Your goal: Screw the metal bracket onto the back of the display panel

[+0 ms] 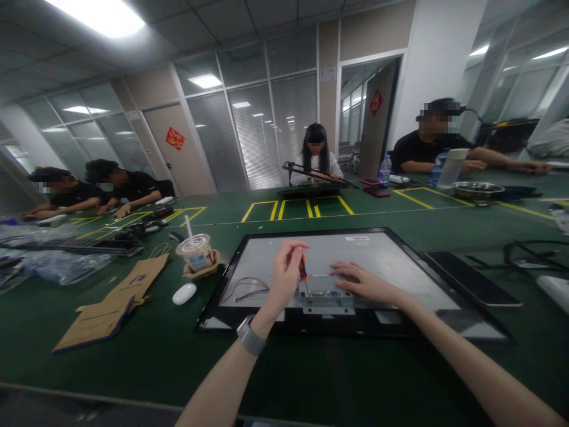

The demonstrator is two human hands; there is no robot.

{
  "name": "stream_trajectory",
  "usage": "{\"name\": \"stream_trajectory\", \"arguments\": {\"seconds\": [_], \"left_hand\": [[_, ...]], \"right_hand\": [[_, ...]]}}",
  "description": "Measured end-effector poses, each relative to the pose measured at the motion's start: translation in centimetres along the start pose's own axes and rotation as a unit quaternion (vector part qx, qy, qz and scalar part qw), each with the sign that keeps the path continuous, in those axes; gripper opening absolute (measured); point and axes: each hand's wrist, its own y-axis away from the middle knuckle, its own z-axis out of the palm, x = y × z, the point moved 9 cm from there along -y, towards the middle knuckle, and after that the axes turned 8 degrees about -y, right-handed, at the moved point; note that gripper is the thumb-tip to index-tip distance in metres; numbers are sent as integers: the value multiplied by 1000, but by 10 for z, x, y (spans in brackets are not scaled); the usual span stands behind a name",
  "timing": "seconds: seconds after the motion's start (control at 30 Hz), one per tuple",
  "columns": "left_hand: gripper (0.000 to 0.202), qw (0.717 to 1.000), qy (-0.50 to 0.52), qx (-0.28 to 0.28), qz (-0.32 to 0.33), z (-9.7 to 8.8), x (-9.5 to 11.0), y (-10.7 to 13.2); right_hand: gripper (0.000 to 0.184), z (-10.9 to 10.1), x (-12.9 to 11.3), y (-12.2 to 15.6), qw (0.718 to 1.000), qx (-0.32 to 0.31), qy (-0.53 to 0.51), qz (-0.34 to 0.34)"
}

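Observation:
A flat display panel [391, 255] with a black frame and grey back lies on the green table. At its near edge sits a metal bracket [326, 305] bearing video connectors. My left hand [288, 261] is closed on a screwdriver [303, 268] with an orange and black handle, held nearly upright. Its shaft points down to the bracket's left end; whether the tip sits in a screw is too small to tell. My right hand [362, 281] rests with fingers stretched over the panel and the bracket's right end. Thin wires [246, 286] lie on the panel's left part.
Left of the panel are a drink cup [198, 252] with a straw, a white mouse [184, 293] and a brown paper bag [120, 302]. A black phone-like slab [471, 277] and cables [528, 252] lie at right. Several people sit around the table.

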Motion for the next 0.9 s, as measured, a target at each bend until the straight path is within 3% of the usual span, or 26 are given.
{"name": "stream_trajectory", "arguments": {"seconds": [0.13,0.27,0.37,0.6,0.77,0.9], "left_hand": [[26,996,86,-12,-25,3,-7,1],[30,999,-3,30,28,-6,9,2],[32,998,-43,28,30,-6,13,2],[33,996,86,0,-34,0,-9,-1],[24,999,-2,35,19,-10,6,-3],[22,999,-31,16,18,-8,8,-2]], "right_hand": [[68,0,1,0,1000,4,-4,-3],[66,0,5,-1,1000,11,-7,-10],[65,0,6,-2,1000,11,-4,-10],[68,0,3,-1,1000,4,2,-8],[67,1,3,-1,1000,2,3,-9],[67,1,3,-1,1000,4,2,-7]]}}
